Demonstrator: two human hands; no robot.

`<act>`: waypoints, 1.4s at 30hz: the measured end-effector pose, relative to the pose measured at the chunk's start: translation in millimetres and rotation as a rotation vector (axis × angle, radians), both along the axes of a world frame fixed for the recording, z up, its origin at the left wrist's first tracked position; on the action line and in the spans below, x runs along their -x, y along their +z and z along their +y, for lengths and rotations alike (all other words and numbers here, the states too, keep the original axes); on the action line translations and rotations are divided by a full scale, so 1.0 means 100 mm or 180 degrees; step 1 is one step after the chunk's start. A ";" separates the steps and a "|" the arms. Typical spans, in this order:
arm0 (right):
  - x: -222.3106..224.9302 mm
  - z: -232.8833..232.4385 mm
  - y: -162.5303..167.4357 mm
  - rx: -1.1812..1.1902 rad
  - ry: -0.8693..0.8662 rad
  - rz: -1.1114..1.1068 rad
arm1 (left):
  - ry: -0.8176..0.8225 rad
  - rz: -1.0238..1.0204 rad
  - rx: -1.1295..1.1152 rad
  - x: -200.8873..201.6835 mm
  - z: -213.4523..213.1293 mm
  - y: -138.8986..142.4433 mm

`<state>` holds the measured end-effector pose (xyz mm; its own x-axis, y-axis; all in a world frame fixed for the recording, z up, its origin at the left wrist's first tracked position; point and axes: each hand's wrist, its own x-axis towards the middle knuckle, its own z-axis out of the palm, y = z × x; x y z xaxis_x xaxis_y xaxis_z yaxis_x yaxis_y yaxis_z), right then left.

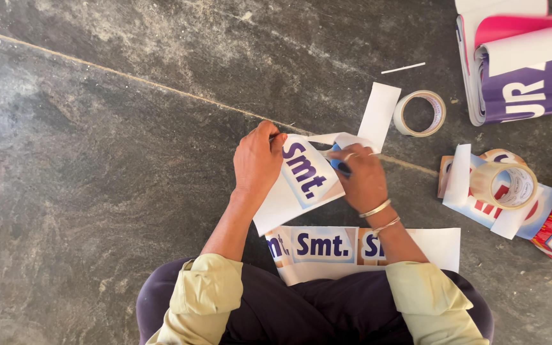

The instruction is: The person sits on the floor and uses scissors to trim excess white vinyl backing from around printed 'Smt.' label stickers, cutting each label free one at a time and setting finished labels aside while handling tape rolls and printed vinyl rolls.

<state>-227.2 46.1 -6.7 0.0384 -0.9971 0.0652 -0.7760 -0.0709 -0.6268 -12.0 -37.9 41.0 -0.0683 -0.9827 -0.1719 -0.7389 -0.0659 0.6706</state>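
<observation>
The head view shows the left hand (pixel 258 160) pinching the far edge of a white printed paper label (pixel 305 179) above the grey stone floor (pixel 97 160); the right hand (pixel 362 179) grips blue-handled scissors (pixel 338 165). Keeping the sheet taut should help a straight cut.

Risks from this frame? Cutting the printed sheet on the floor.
1. The left hand grips the printed sheet close to where the right hand works blue-handled scissors; the blades are hidden, so a nick to the fingers seems possible.
2. The sheet is held in the air, unsupported; the cut may wander into the lettering.
3. The loose white strip beside the tape roll could get mixed with scraps.
</observation>
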 end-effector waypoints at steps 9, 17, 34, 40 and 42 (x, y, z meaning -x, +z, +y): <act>0.10 -0.08 0.04 -0.0238 -0.0172 0.0969 | -0.0040 0.0961 -0.0352 -0.07 -0.05 -0.01; 0.15 -0.11 0.08 0.0660 -0.0229 0.1840 | -0.0042 0.0210 -0.0652 -0.05 -0.05 0.15; 0.41 -0.11 -0.41 -0.0710 -0.0015 0.2058 | 0.0336 0.3354 -0.2186 -0.03 -0.03 -0.27; 0.25 -0.07 -0.20 0.0337 -0.0140 0.1525 | 0.0378 0.3424 -0.1793 -0.05 -0.04 -0.28; 0.24 -0.11 -0.12 0.0254 -0.0285 0.1389 | 0.0121 0.2391 -0.1048 -0.05 -0.03 -0.23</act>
